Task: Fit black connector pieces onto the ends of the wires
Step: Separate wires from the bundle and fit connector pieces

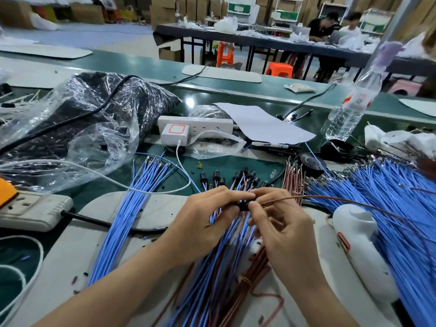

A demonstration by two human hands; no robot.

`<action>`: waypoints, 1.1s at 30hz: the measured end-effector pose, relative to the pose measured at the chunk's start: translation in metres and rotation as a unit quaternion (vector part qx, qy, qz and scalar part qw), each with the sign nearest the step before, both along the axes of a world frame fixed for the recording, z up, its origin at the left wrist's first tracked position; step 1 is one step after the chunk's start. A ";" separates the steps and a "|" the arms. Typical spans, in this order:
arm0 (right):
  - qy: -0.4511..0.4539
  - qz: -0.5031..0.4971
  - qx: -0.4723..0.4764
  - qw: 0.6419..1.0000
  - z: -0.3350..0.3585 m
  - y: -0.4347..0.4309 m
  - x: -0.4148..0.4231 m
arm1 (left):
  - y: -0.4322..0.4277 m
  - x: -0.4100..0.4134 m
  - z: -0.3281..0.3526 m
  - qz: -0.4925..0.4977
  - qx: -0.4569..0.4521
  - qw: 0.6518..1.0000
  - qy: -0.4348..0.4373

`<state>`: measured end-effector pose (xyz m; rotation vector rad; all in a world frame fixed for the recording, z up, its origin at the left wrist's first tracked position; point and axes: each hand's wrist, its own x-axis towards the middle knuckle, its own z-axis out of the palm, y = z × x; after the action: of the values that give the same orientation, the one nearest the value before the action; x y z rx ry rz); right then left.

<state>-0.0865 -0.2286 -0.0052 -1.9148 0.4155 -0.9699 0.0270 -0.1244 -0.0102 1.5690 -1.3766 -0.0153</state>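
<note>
My left hand (207, 220) pinches a small black connector piece (244, 206) at the middle of the bench. My right hand (280, 223) pinches a thin brown wire (330, 201) whose end meets the connector; the wire trails off to the right. Under both hands lie blue and brown wires fitted with black connectors (238, 178), fanned out on the mat. A loose bundle of blue wires (141, 208) lies to the left, and a large heap of blue wires (389, 199) to the right. A short bunch of brown wires (293, 180) lies beyond my right hand.
A clear plastic bag of black parts (94, 109) sits at the back left. A white power strip with a charger (188, 128), a sheet of paper (264, 123) and a water bottle (351, 107) stand behind. A white glue gun (358, 244) lies right; another power strip (33, 211) left.
</note>
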 end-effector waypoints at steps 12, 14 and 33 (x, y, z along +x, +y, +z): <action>-0.056 -0.062 0.055 0.995 0.005 -0.009 -0.007 | 0.002 0.001 0.000 0.010 0.002 0.999 0.039; -0.043 -0.059 0.021 0.997 0.004 -0.007 -0.006 | 0.002 0.001 0.000 0.009 0.002 0.999 0.038; -0.100 -0.019 0.123 0.987 0.007 -0.003 -0.009 | 0.002 0.006 0.000 -0.022 0.061 0.996 0.061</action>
<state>-0.0951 -0.2320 0.0019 -1.5764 0.4335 -1.0726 0.0326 -0.1228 -0.0104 1.6106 -1.3343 -0.2208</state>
